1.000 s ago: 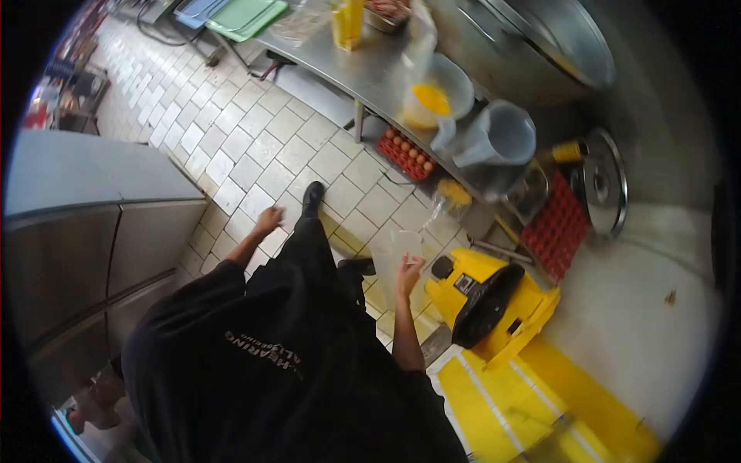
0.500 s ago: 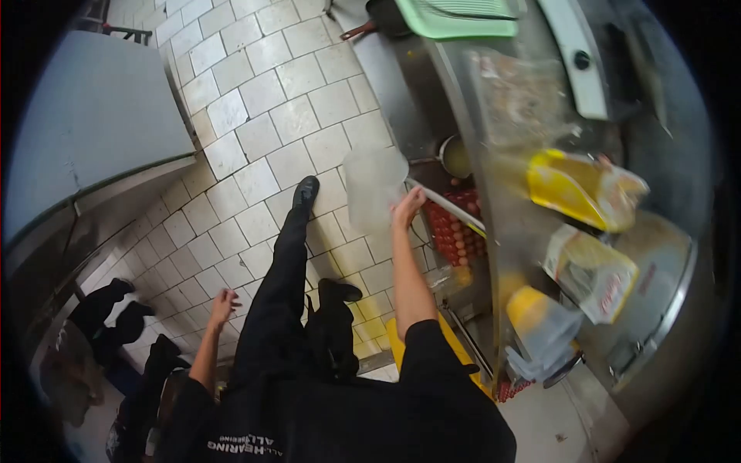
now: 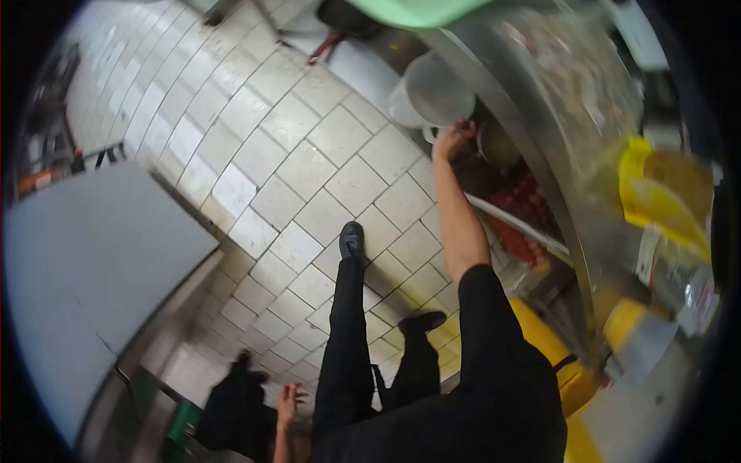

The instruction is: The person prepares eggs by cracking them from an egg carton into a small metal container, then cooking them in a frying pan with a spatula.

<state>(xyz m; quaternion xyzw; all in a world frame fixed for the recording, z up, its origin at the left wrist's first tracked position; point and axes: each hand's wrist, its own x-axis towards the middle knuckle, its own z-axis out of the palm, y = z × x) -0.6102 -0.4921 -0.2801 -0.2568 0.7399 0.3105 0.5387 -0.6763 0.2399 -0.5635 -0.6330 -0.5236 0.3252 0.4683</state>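
My right hand (image 3: 454,140) reaches out toward the shelf under the steel counter, its fingers closed at the lower edge of a translucent white plastic container (image 3: 438,91). The container is tilted with its round mouth showing, and the exact grip is blurred. Just right of that hand a pot (image 3: 498,145) stands on the shelf. Low in the view, my left hand (image 3: 289,401) hangs beside my leg, fingers apart and holding nothing.
Eggs in red trays (image 3: 525,224) sit on the lower shelf. The steel counter (image 3: 532,147) carries plastic bags and a yellow package (image 3: 668,193). A pan with a red handle (image 3: 326,48) lies at the shelf's far end. A grey work surface (image 3: 108,262) stands left of the tiled floor.
My right hand has carried the container forward, from above the floor to the shelf under the counter. The view has turned and moved forward. My left hand still hangs low.
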